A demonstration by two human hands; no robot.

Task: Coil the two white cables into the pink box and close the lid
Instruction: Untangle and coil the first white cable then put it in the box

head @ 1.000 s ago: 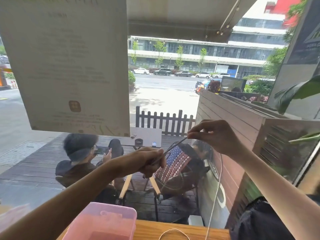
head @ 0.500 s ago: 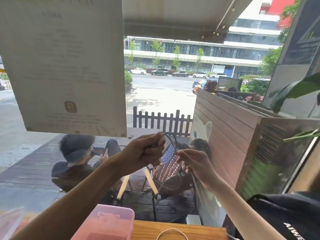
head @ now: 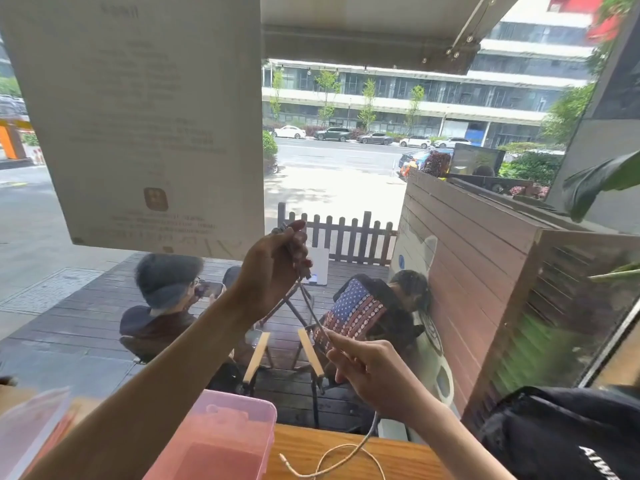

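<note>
My left hand is raised in front of the window and grips several gathered turns of a white cable. The cable runs taut down and right to my right hand, which pinches it between thumb and fingers. From my right hand the cable hangs to the wooden table, where its loose end lies in a curl with the plug showing. The pink box stands open at the table's far edge, under my left forearm. A second cable is not seen.
A translucent lid or bag shows at the lower left. A window pane with a large paper notice is straight ahead; people sit outside on a deck. A dark bag lies at the lower right.
My left hand rose with the gathered loops. My right hand dropped down and right along the cable, pulling it taut, and more of the tail now lies on the table.
</note>
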